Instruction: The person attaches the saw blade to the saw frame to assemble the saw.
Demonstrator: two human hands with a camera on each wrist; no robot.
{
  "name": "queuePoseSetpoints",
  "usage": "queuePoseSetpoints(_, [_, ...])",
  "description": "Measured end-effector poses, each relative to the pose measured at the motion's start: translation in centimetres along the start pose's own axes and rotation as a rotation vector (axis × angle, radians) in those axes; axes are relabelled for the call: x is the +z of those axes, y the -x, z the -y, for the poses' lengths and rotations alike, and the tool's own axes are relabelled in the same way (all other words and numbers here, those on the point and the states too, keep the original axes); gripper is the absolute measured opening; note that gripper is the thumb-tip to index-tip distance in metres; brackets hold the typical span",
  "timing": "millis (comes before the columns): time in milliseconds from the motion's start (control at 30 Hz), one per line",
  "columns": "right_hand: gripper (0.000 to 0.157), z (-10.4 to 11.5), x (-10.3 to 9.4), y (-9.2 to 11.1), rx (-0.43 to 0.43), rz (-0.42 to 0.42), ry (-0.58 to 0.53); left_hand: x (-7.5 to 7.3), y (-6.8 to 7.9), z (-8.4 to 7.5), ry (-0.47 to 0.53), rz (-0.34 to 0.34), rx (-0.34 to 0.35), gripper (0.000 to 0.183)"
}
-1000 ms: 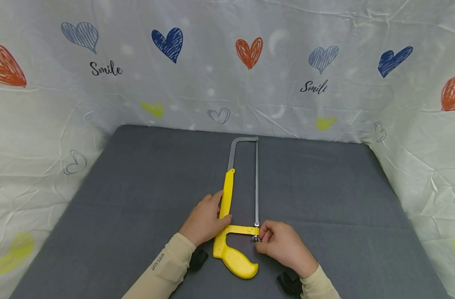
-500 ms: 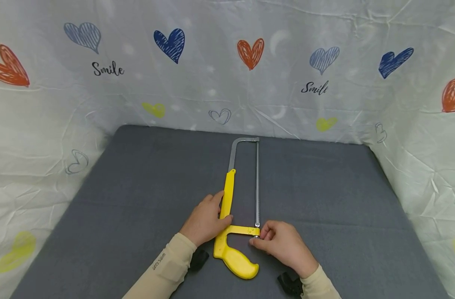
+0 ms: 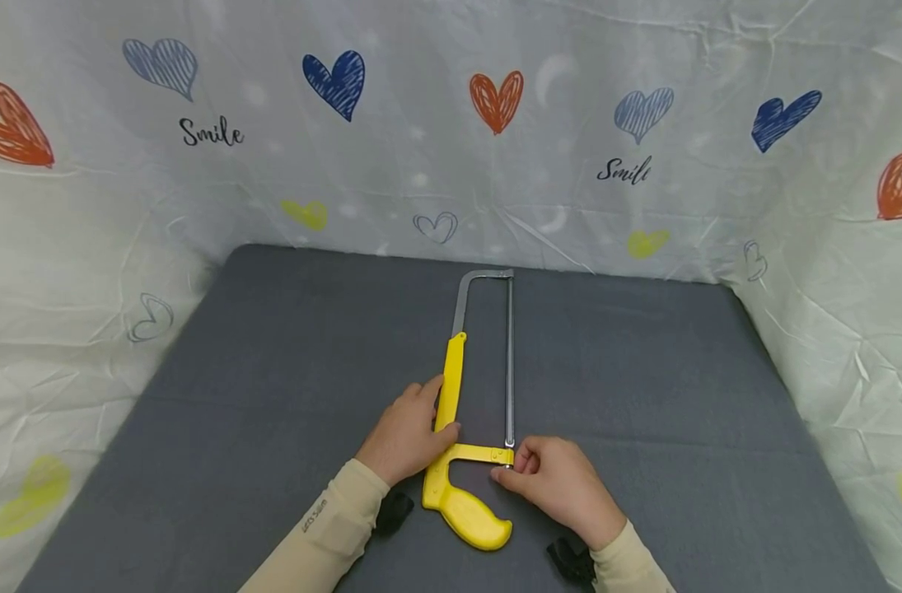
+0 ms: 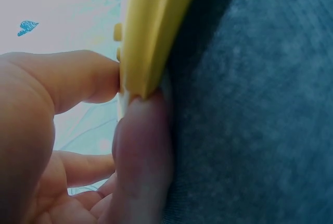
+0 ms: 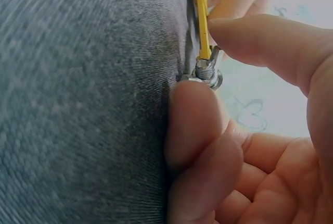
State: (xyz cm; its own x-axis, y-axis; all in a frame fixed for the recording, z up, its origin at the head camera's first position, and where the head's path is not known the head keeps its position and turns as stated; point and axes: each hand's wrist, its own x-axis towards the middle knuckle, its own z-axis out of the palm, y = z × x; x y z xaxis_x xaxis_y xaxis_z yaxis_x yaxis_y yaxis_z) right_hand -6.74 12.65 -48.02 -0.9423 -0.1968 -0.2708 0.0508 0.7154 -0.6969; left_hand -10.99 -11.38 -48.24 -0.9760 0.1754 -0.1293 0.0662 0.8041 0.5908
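Note:
A hacksaw with a yellow handle point(image 3: 476, 520) lies on the table, its silver front frame pointing away. Its blade point(image 3: 510, 362) runs along the right side. My left hand point(image 3: 402, 438) holds the yellow back of the frame between thumb and fingers; the left wrist view shows the yellow bar point(image 4: 148, 31) between them. At the lower end of the blade, my right hand point(image 3: 565, 484) has its fingers curled about the tension nut. In the right wrist view this metal wing nut point(image 5: 205, 72) sits between thumb and fingertip; the head view mostly hides it behind the thumb.
Dark grey cloth covers the table point(image 3: 665, 371). A white sheet point(image 3: 391, 165) printed with hearts hangs behind and on both sides. Black wrist gear point(image 3: 394, 512) shows under the left wrist, and a similar black piece point(image 3: 569, 562) under the right.
The right thumb has moved left and slightly up across the wing nut, which showed more plainly a second ago. Left hand and hacksaw have stayed in place.

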Motion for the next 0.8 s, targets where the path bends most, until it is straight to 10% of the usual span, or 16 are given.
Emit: queuePoseSetpoints(800, [0.031,-0.41,0.24,-0.09,-0.069,-0.052,0.051,0.03,0.08,-0.07,0.004,-0.001,0.011,0.078])
